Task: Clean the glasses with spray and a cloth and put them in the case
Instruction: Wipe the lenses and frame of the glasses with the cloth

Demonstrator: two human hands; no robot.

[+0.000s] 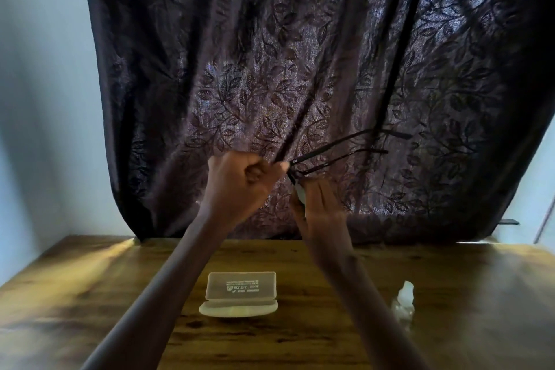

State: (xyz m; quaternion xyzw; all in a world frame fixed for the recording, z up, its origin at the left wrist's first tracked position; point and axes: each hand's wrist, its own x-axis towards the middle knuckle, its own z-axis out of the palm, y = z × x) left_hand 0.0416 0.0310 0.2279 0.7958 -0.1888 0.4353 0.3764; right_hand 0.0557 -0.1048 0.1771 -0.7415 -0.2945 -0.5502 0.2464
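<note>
Both hands are raised in front of a dark curtain. My left hand [240, 180] is curled and pinches the front of the black glasses [336, 153] at the hinge end; the two temples stick out up and to the right. My right hand [318, 207] holds a pale cloth [300, 194] pressed against the lens side of the glasses. The lenses are hidden behind the hands. On the wooden table [90, 294] below, an open pale case [240, 294] lies with its printed lid up. A small clear spray bottle [404, 302] stands to the right of the case.
A dark leaf-patterned curtain [300, 69] hangs behind the table down to its back edge. Pale walls [39, 99] flank it on both sides. The table's left corner is near the left wall.
</note>
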